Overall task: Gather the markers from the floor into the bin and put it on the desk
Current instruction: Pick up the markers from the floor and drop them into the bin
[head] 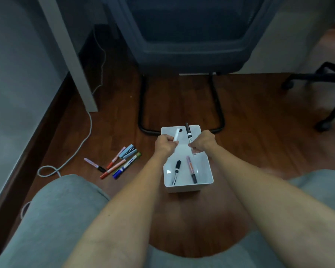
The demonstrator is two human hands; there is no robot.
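Hands meet at frame centre over the bin (188, 187): left hand (165, 145) closed on a white marker (176, 134), right hand (202, 142) closed on a black marker (189, 135), both held above the opening, likely for dropping. Two markers lie inside. Loose markers (117, 163) wait on the floor (249, 122), lower left.

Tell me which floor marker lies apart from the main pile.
The lilac marker with a black cap, farthest left; the other floor markers lie bunched together to its right.
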